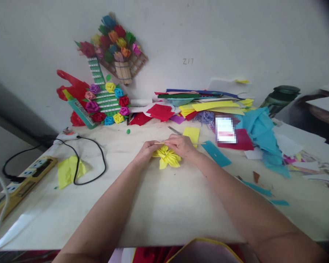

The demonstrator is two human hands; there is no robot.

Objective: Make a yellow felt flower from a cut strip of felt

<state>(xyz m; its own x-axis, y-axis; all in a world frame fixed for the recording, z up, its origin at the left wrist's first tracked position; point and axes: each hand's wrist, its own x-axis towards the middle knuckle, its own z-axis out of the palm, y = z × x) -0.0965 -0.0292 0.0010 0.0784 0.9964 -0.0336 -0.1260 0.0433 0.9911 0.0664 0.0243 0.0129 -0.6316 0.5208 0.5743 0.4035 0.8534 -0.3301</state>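
A thin wooden stick (199, 143) lies crosswise between my two hands above the middle of the table. My left hand (147, 149) is closed, its fingertips pinching near the stick's left end. Closed around the stick is my right hand (182, 144), with the right end poking out past it. Just below the fingers a yellow crepe paper flower (168, 157) spreads its petals; whether it is fixed to the stick is hidden. Behind my right hand are scissors (174, 130), partly covered, and a yellow paper piece (192, 136). A blue paper strip (216, 153) lies to the right.
Coloured paper sheets (214, 106) are piled along the wall. A phone (225, 129) lies on red paper, near crumpled blue paper (259, 126). At left are a green glue bottle (82, 114), a power strip (30, 175) and a looped black cable (104, 157). Paper-flower decorations (106, 98) lean behind.
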